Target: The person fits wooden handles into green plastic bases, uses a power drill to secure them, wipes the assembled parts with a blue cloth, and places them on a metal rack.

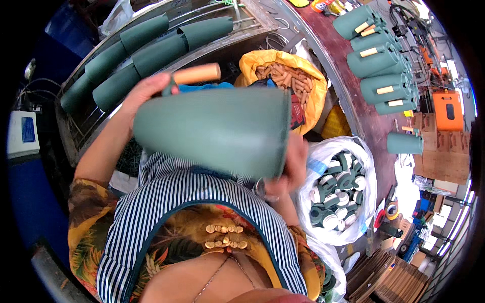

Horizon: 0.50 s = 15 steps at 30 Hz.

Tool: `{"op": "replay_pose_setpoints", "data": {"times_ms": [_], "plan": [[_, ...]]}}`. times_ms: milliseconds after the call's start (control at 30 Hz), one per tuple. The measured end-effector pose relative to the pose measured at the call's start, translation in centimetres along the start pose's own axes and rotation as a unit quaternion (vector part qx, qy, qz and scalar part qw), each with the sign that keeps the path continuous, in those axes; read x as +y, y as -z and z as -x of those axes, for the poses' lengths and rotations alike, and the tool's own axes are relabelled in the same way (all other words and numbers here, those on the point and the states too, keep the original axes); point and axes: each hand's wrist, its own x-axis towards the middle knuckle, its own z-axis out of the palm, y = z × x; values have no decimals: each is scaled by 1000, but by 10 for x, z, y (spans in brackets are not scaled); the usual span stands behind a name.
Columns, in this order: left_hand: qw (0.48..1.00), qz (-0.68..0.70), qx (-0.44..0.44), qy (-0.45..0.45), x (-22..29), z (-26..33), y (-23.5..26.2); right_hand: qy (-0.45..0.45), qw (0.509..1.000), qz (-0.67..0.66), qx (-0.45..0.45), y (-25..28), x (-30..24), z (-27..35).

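Note:
A dark green, tapered jug (pixel 212 131) lies sideways between my two hands, in front of my striped apron. From its upper side sticks out a cylindrical wooden handle (pixel 198 73), joined by a small green bracket. My left hand (pixel 147 93) is closed round the jug's left end, with its fingers by that bracket. At the wider right end my right hand (pixel 289 169) grips the rim; it is slightly blurred, and the jug hides part of it.
Several green jug bodies (pixel 161 53) lie on a metal rack at upper left. A yellow sack (pixel 314 76) holds wooden handles, and a clear plastic bag (pixel 371 171) holds green and white lids. Jugs with handles (pixel 376 58) stand on the dark red table (pixel 371 121) at right.

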Motion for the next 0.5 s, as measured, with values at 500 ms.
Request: {"op": "replay_pose_setpoints", "data": {"times_ms": [500], "plan": [[483,-608,-192,-600,-12,60,-70,-656,597,-456,68,-54,121,50]]}}
